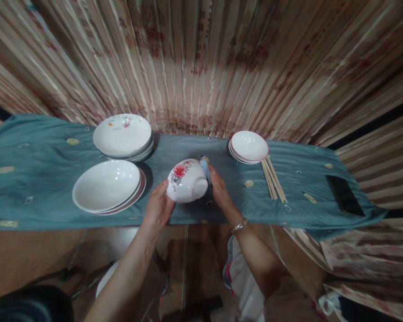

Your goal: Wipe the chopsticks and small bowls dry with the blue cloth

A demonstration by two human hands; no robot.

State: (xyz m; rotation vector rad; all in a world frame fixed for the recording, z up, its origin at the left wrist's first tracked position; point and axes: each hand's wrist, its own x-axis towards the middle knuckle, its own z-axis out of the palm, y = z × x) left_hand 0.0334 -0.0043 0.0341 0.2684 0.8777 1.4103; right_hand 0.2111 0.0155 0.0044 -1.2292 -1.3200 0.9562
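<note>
A white bowl [190, 185] with a red flower print is tilted on its side above the table, its outside and foot ring facing me. My left hand [158, 206] grips its left rim, thumb on the outer wall and the other fingers hidden behind. On the bowl's right side, my right hand [220, 184] presses a light blue cloth [204, 169] against the outer surface. Most of that cloth is covered by the fingers. Nearest to my left hand is a stack of wide white bowls [107, 185], some with red rims.
A stack of white plates [122, 134] stands at the back left. Small red-rimmed bowls [249, 146] are stacked at the back right, with chopsticks [273, 179] beside them. A black phone [345, 195] lies near the right end of the teal tablecloth [174, 150]. A pleated curtain [195, 67] hangs behind.
</note>
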